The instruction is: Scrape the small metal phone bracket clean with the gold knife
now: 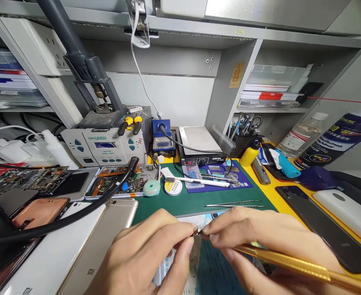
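Note:
Just above the front of the bench, my left hand (149,250) pinches a tiny brown and metallic part (197,232) between thumb and fingertips. Its exact kind is too small to make out. My right hand (254,233) meets it from the other side, its index finger and thumb closed near the part's right end. Through that same hand runs a slim gold-coloured tool handle (297,264) with a knurled grip; the tool's tip is hidden by the fingers. Beyond the hands, a pair of tweezers (234,205) lies on the green mat (168,205).
Left of my hands lie several phones and back covers (106,233), crossed by a thick black hose (60,223). A tray of small parts (106,184) sits before the rework station (106,143). A brush (199,181) lies mid-mat; a dark phone (325,225) is at right.

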Tool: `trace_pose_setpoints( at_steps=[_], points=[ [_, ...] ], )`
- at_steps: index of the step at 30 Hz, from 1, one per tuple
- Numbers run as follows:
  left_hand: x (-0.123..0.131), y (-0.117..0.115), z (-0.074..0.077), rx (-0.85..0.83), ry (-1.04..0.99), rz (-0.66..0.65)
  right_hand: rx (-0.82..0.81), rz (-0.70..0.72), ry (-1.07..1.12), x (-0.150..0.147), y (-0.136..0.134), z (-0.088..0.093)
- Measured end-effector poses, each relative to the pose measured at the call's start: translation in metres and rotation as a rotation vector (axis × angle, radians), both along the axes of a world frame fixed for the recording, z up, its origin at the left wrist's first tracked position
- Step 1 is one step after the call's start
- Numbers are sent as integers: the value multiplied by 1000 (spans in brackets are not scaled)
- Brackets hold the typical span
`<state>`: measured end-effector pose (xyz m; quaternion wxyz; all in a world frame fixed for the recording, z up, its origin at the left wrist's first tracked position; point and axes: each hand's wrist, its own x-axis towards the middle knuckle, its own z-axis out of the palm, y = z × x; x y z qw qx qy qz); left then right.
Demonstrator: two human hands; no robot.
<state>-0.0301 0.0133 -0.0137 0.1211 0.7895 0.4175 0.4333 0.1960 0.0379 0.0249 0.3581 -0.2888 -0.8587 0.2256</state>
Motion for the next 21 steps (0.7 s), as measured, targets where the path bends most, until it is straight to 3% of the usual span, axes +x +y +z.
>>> trace_pose_setpoints(
  at_steps=[5,21],
  points=[
    [-4,3,4,-155,28,-105,-132,-66,-77,-1,-1,2],
    [-9,7,7,-234,21,-208,-216,-5,-100,-1,-1,-1]
  ],
)
